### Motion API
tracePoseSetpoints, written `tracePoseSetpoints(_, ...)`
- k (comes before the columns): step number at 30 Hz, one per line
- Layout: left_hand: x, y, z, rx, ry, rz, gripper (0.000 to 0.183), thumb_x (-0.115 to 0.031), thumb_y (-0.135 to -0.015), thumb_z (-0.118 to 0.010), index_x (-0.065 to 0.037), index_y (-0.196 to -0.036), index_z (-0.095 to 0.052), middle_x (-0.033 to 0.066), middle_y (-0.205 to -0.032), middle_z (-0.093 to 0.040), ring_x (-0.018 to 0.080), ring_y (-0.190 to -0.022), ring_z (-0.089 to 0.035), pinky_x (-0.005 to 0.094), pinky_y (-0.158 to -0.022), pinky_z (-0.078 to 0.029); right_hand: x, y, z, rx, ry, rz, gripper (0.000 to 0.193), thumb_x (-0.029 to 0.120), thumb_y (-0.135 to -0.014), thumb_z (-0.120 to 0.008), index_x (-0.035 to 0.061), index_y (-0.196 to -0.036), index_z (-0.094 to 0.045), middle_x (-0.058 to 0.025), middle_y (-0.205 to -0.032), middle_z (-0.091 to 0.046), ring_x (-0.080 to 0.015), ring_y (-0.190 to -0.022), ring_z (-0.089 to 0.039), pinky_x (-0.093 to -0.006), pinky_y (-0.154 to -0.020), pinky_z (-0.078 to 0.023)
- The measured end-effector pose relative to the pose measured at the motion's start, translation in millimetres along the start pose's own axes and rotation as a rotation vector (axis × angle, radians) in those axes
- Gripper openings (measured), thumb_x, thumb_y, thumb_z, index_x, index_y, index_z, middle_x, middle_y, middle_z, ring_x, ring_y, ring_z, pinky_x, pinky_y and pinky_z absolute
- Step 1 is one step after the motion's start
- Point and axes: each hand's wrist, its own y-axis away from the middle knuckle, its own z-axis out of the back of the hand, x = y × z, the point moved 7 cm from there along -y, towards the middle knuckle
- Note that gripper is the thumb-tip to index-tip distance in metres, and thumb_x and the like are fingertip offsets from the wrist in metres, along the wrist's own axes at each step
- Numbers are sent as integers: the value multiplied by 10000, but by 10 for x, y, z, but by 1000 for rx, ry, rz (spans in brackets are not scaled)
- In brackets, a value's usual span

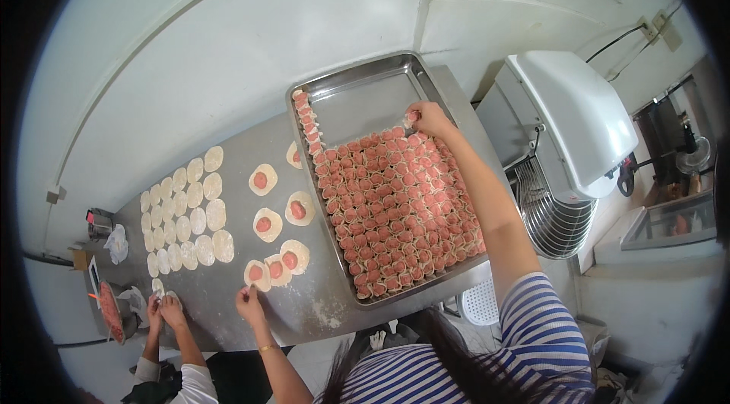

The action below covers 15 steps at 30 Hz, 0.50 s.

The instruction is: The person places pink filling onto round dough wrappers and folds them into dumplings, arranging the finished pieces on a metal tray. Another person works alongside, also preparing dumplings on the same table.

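My right hand point(432, 118) reaches over the large metal tray point(369, 104) and pinches a small open-topped dumpling point(411, 117) with pink meat filling. It is at the far edge of tightly packed rows of similar dumplings point(384, 210), near the tray's right side. A single line of dumplings point(306, 119) runs up the tray's left wall. Down at the left, my left hand point(249, 305) has its fingertips closed on the near edge of a round wrapper point(257, 275) topped with meat. That wrapper overlaps another filled wrapper point(277, 270) on the steel table point(228, 313).
More meat-topped wrappers point(268, 224) lie left of the tray. Bare wrappers point(182, 229) form rows farther left. A co-worker's hands point(163, 311) handle a wrapper beside a bowl of meat point(111, 313). A white mixer point(570, 123) with a wire guard stands right.
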Motion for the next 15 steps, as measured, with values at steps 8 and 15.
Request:
tracePoseSetpoints(8, -15, 98, 17, -48, -84, -60, 185, -151, -799, -677, -3, -861, -585, 12, -737, -545, 104, -652, -480, 253, -631, -426, 2, -27, -207, 196, 43, 113, 275, 71, -664, -574, 70, -908, -701, -181, -893, -651, -344, -871, -618, -390, -789, -495)
tracePoseSetpoints(15, -134, 153, -10, -82, -125, -36, 190, -143, -797, -676, 3, -874, -582, 36, -779, -564, 127, -687, -512, 270, -674, -446, 31, -43, -174, 228, -9, 108, 297, 70, -676, -560, 57, -939, -698, -180, -1014, -645, -340, -953, -602, -388, -853, -474)
